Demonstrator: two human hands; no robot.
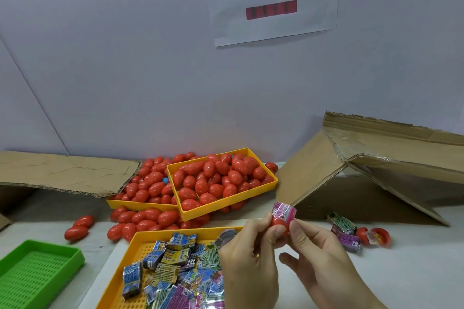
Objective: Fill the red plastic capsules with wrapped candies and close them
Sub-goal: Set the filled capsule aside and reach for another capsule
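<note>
Both hands meet above the table's middle on one red capsule [280, 223] with a pink printed wrapper [285, 212] sticking up from it. My left hand [247, 258] pinches it from the left, my right hand [319, 256] from the right. Below my hands a yellow perforated tray [130, 253] holds several wrapped candies [173, 256] in blue, green and pink. Farther back, two yellow trays [224, 202] are heaped with closed red capsules [218, 178]. An opened red capsule [379, 236] with candy inside lies at the right.
An empty green perforated tray [37, 271] sits at the front left. Loose red capsules [77, 228] lie on the table. Flattened cardboard [62, 170] lies at the back left, and a tipped cardboard box [376, 165] stands at the right, with loose wrappers [345, 231] before it.
</note>
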